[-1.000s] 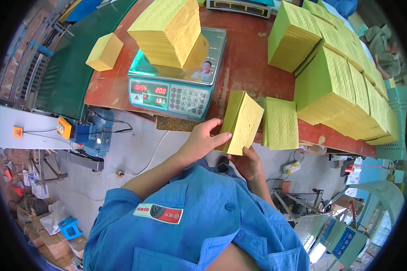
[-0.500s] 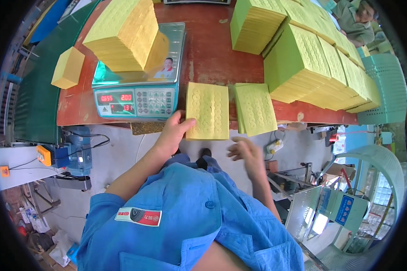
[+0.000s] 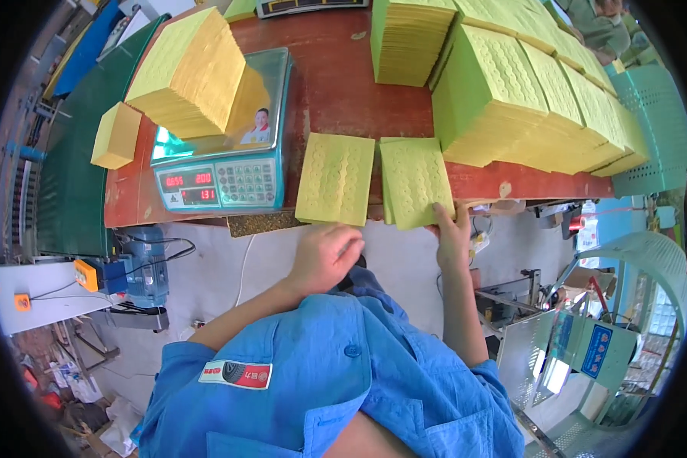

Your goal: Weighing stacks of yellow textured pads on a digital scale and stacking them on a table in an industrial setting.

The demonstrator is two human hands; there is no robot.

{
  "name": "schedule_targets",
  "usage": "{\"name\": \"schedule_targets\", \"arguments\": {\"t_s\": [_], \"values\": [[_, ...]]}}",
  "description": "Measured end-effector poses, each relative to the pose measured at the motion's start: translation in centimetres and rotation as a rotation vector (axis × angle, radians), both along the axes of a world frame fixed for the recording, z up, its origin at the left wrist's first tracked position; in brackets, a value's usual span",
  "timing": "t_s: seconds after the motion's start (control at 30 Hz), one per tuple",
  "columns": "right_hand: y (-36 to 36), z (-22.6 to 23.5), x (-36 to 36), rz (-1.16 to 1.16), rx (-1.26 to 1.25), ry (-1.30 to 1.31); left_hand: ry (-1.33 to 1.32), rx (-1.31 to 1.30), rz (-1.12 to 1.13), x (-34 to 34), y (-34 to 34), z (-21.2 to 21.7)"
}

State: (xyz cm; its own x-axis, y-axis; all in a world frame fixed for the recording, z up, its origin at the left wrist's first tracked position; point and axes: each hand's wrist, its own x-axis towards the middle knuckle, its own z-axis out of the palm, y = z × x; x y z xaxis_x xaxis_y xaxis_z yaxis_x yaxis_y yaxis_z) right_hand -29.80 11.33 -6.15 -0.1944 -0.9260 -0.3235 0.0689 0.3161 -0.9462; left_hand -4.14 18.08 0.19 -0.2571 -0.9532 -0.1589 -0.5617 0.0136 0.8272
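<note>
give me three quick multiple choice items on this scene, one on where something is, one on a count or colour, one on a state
1. Where is the tilted yellow stack?
A. on the scale
B. on the floor
C. in the left hand

2. How many thin yellow-green sheet piles lie flat at the table's near edge?
A. one
B. two
C. five

3. What is the right hand doing?
A. hanging free
B. touching the right pile
C. pressing scale keys

Answers: 1 A, it rests on the weighing pan. 2 B, the left pile and right pile lie side by side. 3 B, its fingers lie on that pile's near corner.
</note>
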Motion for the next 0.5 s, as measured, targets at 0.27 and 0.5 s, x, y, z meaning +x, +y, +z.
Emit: {"name": "schedule_targets", "arguments": {"t_s": [0.27, 0.5], "values": [[6.1, 1.3, -1.6, 0.092, 0.135, -0.364, 1.128, 0.745, 0.252, -5.0, -0.8, -8.2], [6.1, 5.3, -4.1, 0.287, 0.037, -0.263, 0.994, 0.412, 0.201, -7.9, -1.6, -2.2]]}}
